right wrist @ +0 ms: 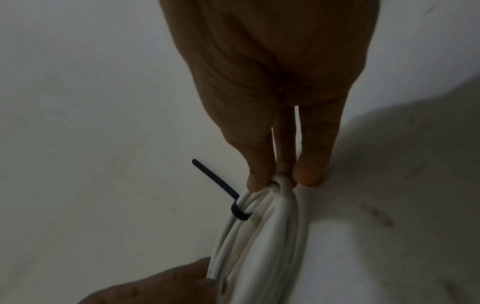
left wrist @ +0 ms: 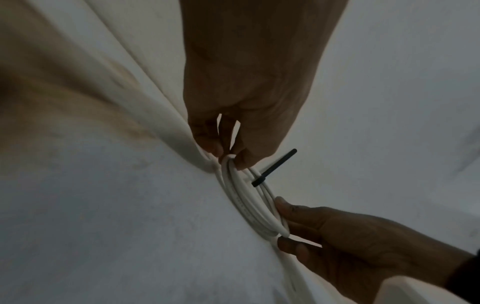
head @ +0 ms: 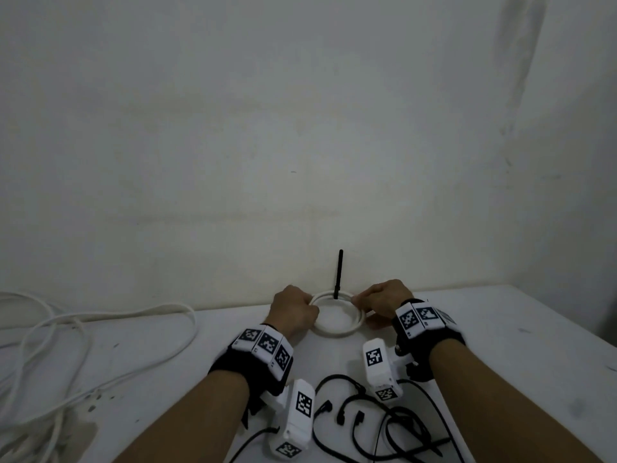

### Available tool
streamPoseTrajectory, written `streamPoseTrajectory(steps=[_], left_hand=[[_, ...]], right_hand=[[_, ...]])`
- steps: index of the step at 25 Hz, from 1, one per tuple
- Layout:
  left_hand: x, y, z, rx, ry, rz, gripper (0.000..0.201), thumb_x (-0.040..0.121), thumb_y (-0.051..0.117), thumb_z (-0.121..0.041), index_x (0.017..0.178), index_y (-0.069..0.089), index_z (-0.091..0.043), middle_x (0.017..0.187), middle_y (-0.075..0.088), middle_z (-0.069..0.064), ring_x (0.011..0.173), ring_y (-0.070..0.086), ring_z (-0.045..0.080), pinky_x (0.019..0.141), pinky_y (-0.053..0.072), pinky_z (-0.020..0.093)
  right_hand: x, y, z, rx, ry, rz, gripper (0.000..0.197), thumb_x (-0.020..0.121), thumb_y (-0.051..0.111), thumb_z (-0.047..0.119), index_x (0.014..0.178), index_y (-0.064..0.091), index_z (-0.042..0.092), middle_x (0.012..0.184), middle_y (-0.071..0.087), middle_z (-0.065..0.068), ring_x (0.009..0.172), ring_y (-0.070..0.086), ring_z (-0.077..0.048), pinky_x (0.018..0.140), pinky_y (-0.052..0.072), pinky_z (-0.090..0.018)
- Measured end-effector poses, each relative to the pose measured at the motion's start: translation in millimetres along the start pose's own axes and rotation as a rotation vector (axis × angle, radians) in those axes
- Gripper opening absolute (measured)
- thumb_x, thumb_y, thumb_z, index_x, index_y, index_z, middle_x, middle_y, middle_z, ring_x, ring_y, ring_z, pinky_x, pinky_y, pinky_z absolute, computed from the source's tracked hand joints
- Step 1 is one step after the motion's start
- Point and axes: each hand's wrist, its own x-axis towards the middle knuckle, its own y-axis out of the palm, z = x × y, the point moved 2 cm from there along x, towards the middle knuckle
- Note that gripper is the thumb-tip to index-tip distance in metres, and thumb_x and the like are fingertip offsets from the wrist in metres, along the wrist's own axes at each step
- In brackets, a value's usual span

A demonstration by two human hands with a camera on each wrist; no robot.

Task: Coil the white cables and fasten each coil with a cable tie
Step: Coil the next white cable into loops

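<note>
White table (head: 500,329) by wall, hands (head: 293,310) (head: 384,300) gripping tied coil (head: 337,330)

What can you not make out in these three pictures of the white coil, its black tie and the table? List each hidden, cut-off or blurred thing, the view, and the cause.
- Left hand fingertips: head view, hidden behind its own knuckles.
- Cable tie lock on the white coil: right wrist view, too dim and blurred to judge whether it is tight.
- Loose white cables: head view, cut off by the left edge.
- Spare black ties: head view, partly behind the wrist cameras and the bottom edge.
</note>
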Motion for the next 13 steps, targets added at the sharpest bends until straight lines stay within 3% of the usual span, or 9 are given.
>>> streamPoseTrajectory(steps=[3,5,6,8,10,13], left_hand=[[9,8,-1,0.042,-0.015,0.019,0.028,0.081,0.059,-0.021,0.101,0.075,-0.010,0.104,0.072,0.011,0.103,0.065,0.025,0.080,0.048,0.025],[14,7,1,0.034,-0.047,0.014,0.030,0.084,0.061,-0.015,0.110,0.074,-0.007,0.111,0.072,0.010,0.108,0.064,0.023,0.084,0.047,0.021],[17,5,3,0.009,-0.065,0.005,0.025,0.085,0.064,-0.014,0.105,0.075,-0.006,0.103,0.074,0.009,0.102,0.066,0.022,0.085,0.050,0.020],[18,2,4,-0.064,-0.090,-0.013,0.016,0.085,0.069,-0.022,0.078,0.073,-0.008,0.079,0.071,0.008,0.084,0.069,0.023,0.087,0.056,0.030],[12,-4,3,-0.179,-0.139,-0.019,0.025,0.088,0.069,-0.029,0.071,0.066,-0.011,0.074,0.066,0.007,0.076,0.066,0.024,0.084,0.059,0.035],[-4,-20,-1,-0.292,-0.182,-0.042,0.014,0.092,0.066,-0.021,0.085,0.063,-0.010,0.090,0.061,0.005,0.093,0.061,0.026,0.083,0.059,0.038]], right_hand=[[14,-2,-7,-0.028,0.010,-0.057,0.022,0.075,0.087,0.019,0.084,0.077,0.002,0.081,0.075,-0.015,0.077,0.073,-0.033,0.078,0.061,-0.039],[19,-1,-9,-0.007,0.032,-0.089,0.022,0.072,0.089,0.018,0.076,0.076,0.001,0.074,0.073,-0.016,0.071,0.071,-0.032,0.078,0.062,-0.040],[20,-1,-9,-0.019,0.041,-0.093,0.024,0.071,0.090,0.019,0.070,0.074,0.003,0.071,0.071,-0.015,0.069,0.070,-0.031,0.078,0.061,-0.039],[20,-2,-7,-0.034,0.040,-0.074,0.030,0.069,0.091,0.026,0.063,0.070,0.005,0.067,0.069,-0.014,0.073,0.072,-0.034,0.080,0.061,-0.043],[15,-8,1,-0.093,-0.006,-0.095,0.031,0.078,0.084,0.033,0.083,0.074,0.003,0.079,0.069,-0.012,0.086,0.071,-0.035,0.084,0.060,-0.048],[-1,-26,16,-0.203,-0.041,-0.137,0.037,0.090,0.070,0.034,0.105,0.072,0.000,0.094,0.068,-0.013,0.088,0.066,-0.031,0.088,0.059,-0.046]])
